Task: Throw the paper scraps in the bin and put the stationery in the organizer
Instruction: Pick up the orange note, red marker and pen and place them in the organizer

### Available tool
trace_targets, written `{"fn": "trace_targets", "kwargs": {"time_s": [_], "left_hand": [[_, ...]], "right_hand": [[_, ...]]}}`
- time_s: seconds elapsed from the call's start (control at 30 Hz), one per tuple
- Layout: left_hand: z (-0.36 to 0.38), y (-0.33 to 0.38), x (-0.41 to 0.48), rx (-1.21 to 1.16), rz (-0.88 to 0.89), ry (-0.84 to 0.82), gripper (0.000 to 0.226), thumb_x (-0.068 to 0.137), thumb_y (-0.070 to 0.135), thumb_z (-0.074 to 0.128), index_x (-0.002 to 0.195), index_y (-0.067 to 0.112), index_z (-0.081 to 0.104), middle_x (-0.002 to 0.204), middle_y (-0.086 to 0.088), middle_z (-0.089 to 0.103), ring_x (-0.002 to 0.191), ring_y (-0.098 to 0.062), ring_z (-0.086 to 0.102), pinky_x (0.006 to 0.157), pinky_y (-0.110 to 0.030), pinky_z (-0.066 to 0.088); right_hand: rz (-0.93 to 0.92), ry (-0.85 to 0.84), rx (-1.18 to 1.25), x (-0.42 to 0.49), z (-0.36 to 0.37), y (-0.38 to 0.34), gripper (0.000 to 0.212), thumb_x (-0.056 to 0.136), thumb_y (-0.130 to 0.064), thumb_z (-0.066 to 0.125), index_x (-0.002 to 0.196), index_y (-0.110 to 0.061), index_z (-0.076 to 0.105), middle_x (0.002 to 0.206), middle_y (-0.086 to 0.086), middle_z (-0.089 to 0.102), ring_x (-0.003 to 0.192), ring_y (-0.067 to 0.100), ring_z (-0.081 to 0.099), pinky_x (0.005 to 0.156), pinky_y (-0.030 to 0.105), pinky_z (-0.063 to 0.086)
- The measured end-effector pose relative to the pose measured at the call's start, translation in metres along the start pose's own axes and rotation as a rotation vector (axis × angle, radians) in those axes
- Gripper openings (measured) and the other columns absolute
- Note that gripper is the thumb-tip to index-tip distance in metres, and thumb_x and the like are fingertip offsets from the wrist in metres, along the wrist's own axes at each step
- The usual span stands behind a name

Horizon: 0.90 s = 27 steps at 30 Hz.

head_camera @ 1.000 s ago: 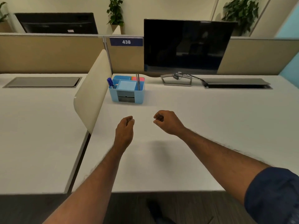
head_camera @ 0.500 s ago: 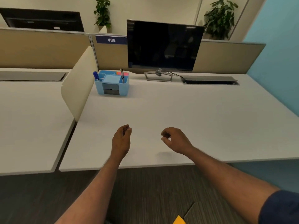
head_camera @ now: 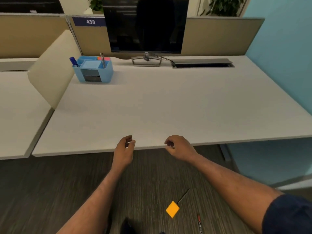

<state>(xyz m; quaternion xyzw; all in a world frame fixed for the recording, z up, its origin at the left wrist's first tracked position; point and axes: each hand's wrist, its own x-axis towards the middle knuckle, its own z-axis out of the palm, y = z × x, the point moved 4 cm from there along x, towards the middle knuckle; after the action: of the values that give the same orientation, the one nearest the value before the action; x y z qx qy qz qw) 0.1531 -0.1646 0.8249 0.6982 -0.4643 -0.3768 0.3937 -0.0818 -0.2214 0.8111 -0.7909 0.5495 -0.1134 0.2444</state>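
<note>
A light blue organizer (head_camera: pixel 94 69) stands at the back left of the white desk (head_camera: pixel 168 105), with a blue marker, a pencil and note pads in it. On the dark floor lie an orange sticky-note pad (head_camera: pixel 172 209), a thin black pencil (head_camera: pixel 183 196) touching its upper corner, and a red-and-black pen (head_camera: pixel 199 224) to the right. My left hand (head_camera: pixel 125 150) and my right hand (head_camera: pixel 179 147) hover at the desk's front edge, fingers loosely curled, nothing in them. No bin is in view.
A black monitor (head_camera: pixel 146 26) on a stand sits at the back of the desk beside a grey cable tray (head_camera: pixel 202 63). A cream divider panel (head_camera: pixel 54 68) separates the neighbouring desk on the left. A blue wall (head_camera: pixel 287 56) closes the right side.
The view has pulled back and tilted down, so the floor with the orange pad, pencil and pen now shows. Both hands have drawn back from mid-desk to its front edge.
</note>
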Motion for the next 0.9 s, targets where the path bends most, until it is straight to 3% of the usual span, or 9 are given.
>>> {"fn": "trace_targets", "kwargs": {"time_s": [0.3,0.53,0.9], "left_hand": [[0.09,0.002,-0.073,0.065,-0.058,-0.013,0.044,0.095,0.028,0.054,0.137,0.017,0.048,0.133,-0.002,0.056,0.117,-0.01,0.052,0.095,-0.027,0.042],[0.153,-0.01,-0.14,0.069,-0.119,-0.056,0.046,0.094,0.024,0.057,0.138,0.015,0.047,0.135,-0.001,0.054,0.12,-0.011,0.052,0.098,-0.028,0.043],[0.208,-0.001,-0.205,0.339,-0.047,-0.353,0.051,0.092,0.025,0.061,0.139,0.015,0.045,0.14,-0.003,0.05,0.128,-0.015,0.047,0.11,-0.038,0.04]], "right_hand": [[-0.023,-0.038,0.018,-0.068,-0.003,0.082,0.017,0.089,-0.033,0.061,0.105,-0.026,0.063,0.099,-0.011,0.063,0.088,0.004,0.057,0.078,0.021,0.044],[-0.001,-0.085,0.053,-0.128,0.014,0.142,0.017,0.087,-0.031,0.062,0.102,-0.024,0.066,0.099,-0.009,0.064,0.089,0.007,0.059,0.079,0.027,0.05],[0.084,-0.068,0.113,-0.234,0.003,0.179,0.016,0.086,-0.028,0.063,0.099,-0.021,0.067,0.098,-0.005,0.067,0.088,0.008,0.06,0.079,0.028,0.052]]}}
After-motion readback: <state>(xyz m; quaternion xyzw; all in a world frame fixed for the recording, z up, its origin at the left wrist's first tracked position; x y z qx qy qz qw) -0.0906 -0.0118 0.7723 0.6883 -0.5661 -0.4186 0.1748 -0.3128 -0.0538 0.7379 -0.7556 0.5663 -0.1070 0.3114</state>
